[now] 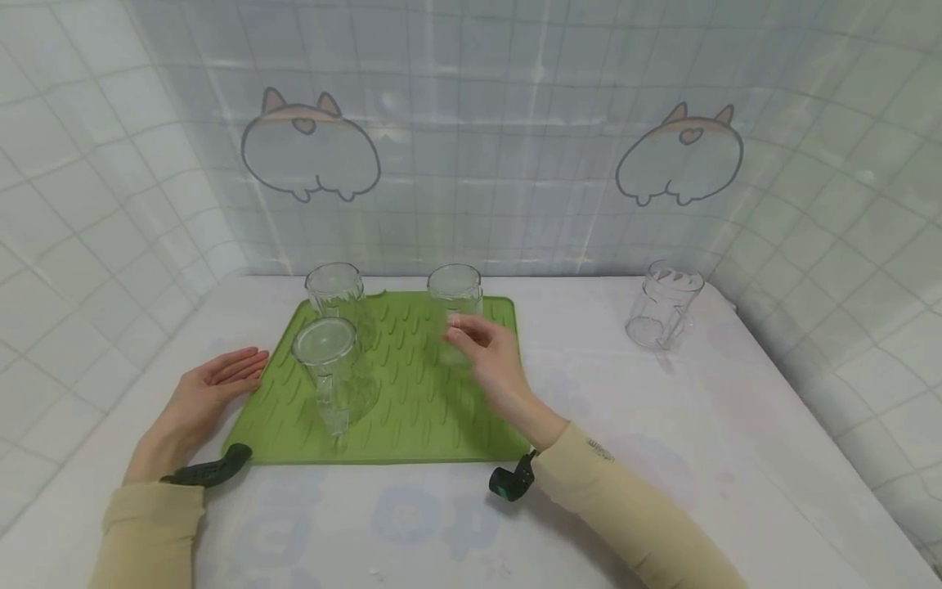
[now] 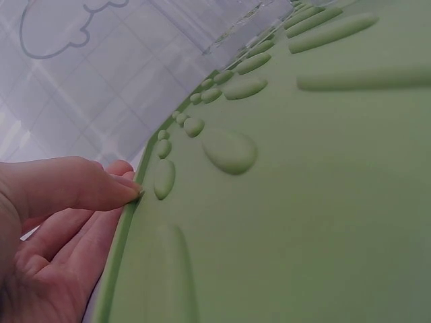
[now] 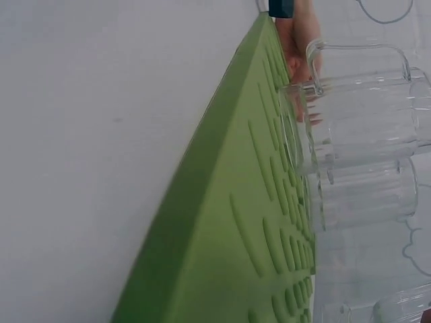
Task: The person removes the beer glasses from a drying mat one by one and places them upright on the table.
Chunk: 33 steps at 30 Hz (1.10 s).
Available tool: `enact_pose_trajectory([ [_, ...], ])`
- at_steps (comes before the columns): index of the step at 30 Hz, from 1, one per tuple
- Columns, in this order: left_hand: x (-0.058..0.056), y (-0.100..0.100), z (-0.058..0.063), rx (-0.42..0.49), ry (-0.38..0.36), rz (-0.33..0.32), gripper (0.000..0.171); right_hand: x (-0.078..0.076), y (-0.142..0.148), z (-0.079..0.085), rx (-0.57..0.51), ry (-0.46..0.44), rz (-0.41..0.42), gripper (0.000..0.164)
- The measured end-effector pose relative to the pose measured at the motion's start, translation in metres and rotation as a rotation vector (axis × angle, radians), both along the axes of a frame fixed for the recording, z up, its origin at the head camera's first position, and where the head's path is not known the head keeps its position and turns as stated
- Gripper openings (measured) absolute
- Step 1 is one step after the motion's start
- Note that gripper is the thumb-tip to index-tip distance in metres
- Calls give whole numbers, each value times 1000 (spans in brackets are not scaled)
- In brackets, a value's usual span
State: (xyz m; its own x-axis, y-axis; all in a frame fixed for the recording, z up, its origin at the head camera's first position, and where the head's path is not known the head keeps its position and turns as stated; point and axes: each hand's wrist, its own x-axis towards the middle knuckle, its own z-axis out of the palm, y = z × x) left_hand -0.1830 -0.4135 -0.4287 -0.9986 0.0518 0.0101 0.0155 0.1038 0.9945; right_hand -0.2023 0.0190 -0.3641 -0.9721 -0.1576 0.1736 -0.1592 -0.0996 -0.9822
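Observation:
My left hand (image 1: 217, 391) lies at the left edge of a green ribbed mat (image 1: 412, 417), its fingers extended. In the left wrist view the thumb (image 2: 87, 185) touches the mat's raised rim. At the back right of the mat, my right hand (image 1: 495, 364) pinches a clear glass mug (image 1: 456, 286) at its near side; the fingers hide the spot they grip. Two more glass mugs stand on the mat's left half: one in front (image 1: 327, 368), base up with its handle toward me, and one behind it (image 1: 334, 286). The right wrist view shows this pair side-on.
Another clear glass mug (image 1: 662, 307) stands on the white tabletop (image 1: 611, 368) to the right of the mat. White tiled-pattern sheeting (image 1: 500, 164) rises behind the table and on both sides. Dark camera mounts sit at both wrists.

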Motion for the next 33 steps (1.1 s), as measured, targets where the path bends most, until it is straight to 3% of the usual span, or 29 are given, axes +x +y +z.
enact_pose_trajectory([
  [20, -6, 2, -1, 35, -5, -9, 75, 32, 36, 14, 94, 31, -37, 23],
  [33, -5, -6, -3, 0, -12, -38, 76, 53, 54, 17, 181, 99, -73, 21],
])
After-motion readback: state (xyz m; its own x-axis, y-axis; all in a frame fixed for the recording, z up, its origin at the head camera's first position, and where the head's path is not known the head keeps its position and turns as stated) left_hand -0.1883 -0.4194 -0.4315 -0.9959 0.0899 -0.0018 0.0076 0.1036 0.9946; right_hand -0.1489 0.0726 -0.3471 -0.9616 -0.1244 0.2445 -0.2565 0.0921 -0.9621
